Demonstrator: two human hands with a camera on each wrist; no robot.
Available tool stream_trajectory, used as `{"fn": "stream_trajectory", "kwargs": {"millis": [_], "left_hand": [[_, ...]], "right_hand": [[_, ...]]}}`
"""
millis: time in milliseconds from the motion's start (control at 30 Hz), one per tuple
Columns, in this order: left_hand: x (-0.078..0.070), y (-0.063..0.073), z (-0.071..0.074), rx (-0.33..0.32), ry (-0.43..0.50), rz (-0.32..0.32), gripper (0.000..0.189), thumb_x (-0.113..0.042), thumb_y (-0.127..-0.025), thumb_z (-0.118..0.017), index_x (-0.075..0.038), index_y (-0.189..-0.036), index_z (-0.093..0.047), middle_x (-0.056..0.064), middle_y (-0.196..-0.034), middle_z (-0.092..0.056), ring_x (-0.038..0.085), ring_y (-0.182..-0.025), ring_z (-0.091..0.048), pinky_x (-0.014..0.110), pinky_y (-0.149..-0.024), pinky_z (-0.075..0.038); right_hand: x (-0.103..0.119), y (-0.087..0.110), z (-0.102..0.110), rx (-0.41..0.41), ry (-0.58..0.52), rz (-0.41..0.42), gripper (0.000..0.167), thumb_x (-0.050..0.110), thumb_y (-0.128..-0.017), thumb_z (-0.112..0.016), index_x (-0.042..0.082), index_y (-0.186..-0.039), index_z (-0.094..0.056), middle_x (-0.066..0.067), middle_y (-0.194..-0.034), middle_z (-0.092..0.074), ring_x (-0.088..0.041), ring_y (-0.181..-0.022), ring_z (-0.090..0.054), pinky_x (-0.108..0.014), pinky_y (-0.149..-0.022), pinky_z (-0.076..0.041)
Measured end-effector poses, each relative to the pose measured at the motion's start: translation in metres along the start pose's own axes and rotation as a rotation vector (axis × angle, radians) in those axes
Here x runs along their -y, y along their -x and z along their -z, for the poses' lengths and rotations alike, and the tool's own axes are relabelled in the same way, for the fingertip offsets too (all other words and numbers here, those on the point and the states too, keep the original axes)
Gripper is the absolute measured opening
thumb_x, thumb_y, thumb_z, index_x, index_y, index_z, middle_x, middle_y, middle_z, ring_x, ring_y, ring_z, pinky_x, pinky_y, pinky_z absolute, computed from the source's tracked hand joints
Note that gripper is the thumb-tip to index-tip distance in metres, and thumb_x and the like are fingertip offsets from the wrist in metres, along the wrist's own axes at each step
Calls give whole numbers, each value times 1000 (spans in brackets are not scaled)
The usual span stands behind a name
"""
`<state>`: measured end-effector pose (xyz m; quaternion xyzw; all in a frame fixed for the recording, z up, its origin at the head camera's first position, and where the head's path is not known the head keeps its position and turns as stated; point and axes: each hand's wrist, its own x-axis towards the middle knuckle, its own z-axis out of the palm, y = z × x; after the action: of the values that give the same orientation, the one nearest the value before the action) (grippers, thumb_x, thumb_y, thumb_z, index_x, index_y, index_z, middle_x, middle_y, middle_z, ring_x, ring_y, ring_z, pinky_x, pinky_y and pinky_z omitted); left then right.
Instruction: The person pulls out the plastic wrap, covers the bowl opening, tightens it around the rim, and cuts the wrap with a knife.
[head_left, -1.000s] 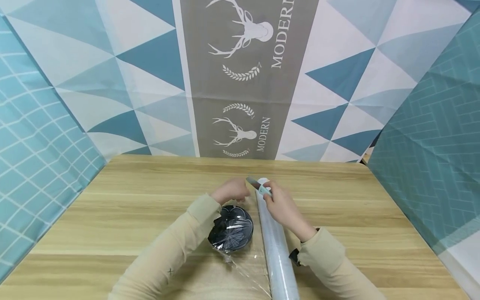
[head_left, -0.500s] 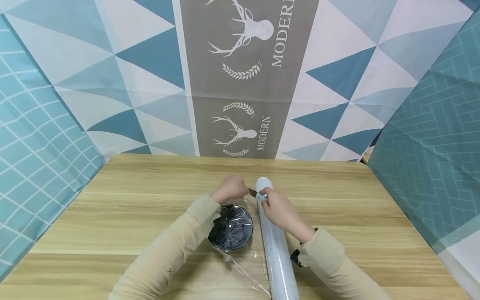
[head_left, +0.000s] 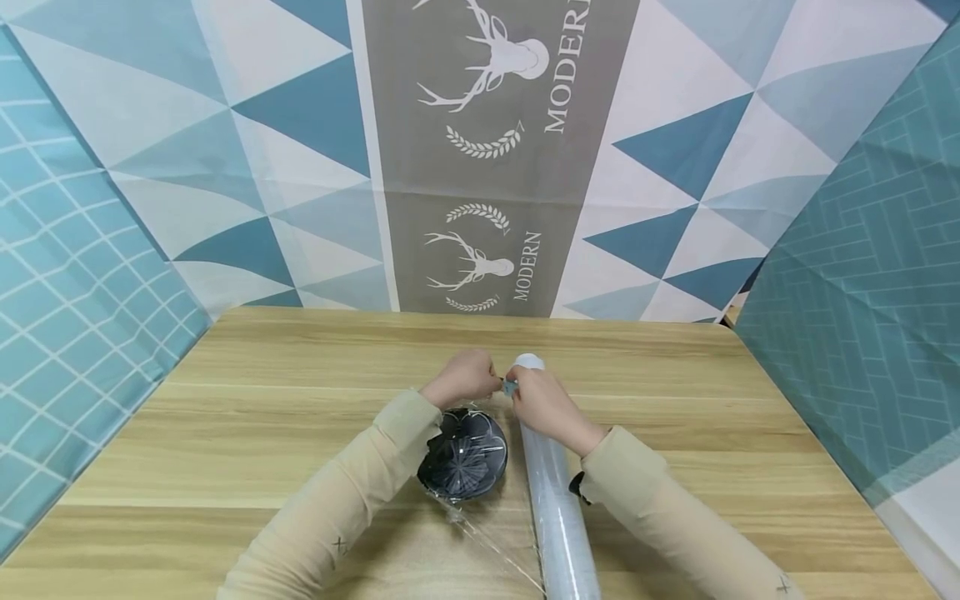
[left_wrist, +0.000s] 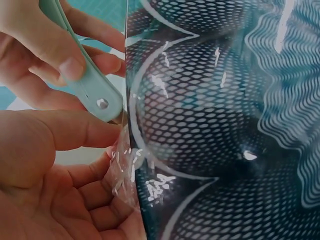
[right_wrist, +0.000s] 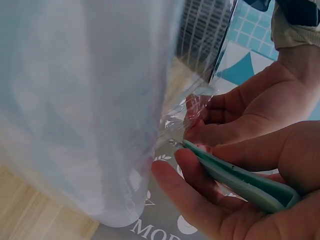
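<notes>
My left hand (head_left: 467,377) is just beyond a dark patterned bowl (head_left: 467,458) covered with clear film. In the left wrist view its fingers pinch a bunched edge of the plastic wrap (left_wrist: 124,172) at the rim of the bowl (left_wrist: 195,115). My right hand (head_left: 545,404) grips a mint-green folding knife (left_wrist: 90,65) by its handle. The pivot end of the knife (right_wrist: 240,185) is close to my left fingers and the gathered film; most of the blade is hidden. A long roll of plastic wrap (head_left: 557,508) lies right of the bowl, partly under my right hand.
Film (head_left: 495,550) stretches between the bowl and the roll. The wooden table (head_left: 300,350) reaches back to a patterned wall cloth (head_left: 472,167). Tile-patterned cloths stand at the left (head_left: 82,275) and right (head_left: 862,275) sides.
The right hand has moved left, bringing the knife from above the roll's far end to the left hand's fingertips. The blade has gone from view. Left hand, bowl and roll have hardly moved.
</notes>
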<state>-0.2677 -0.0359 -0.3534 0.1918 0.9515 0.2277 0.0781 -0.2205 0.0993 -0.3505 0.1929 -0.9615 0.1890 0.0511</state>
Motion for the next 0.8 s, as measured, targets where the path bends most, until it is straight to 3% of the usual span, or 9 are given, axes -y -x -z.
{"fn": "stream_trajectory", "kwargs": {"millis": [300,433,567,800], "left_hand": [[2,-1,2,5,23,-5,43,-6,-76,-54,-16,-38,-35,-8,-37,-30,6,-36,-23,20,-40,-20],[5,-2,1,-1,29,-5,43,-5,-74,-53,-17,-38,-33,-9,-37,-26,6,-37,-21,20,-40,-19],[6,-1,1,0,53,3,43,-5,-74,-53,-17,-38,-33,-9,-37,-27,6,-37,-22,21,-41,-20],[5,1,-1,9,74,-12,40,-3,-73,-52,-16,-37,-37,-8,-36,-35,5,-35,-28,20,-42,-24]], "right_hand": [[-3,2,10,93,-23,-67,25,1,-82,-52,1,-105,-60,-15,-100,-65,-26,-78,-59,-40,-68,-49],[-5,8,13,92,-13,-38,23,0,-81,-54,2,-102,-62,-13,-95,-66,-24,-75,-58,-38,-66,-48],[-8,16,14,90,-24,-22,23,-1,-80,-54,0,-102,-62,-13,-92,-66,-20,-68,-56,-33,-60,-47],[-10,29,17,86,-12,-21,23,0,-81,-55,0,-103,-62,-14,-97,-66,-21,-72,-58,-35,-64,-48]]}}
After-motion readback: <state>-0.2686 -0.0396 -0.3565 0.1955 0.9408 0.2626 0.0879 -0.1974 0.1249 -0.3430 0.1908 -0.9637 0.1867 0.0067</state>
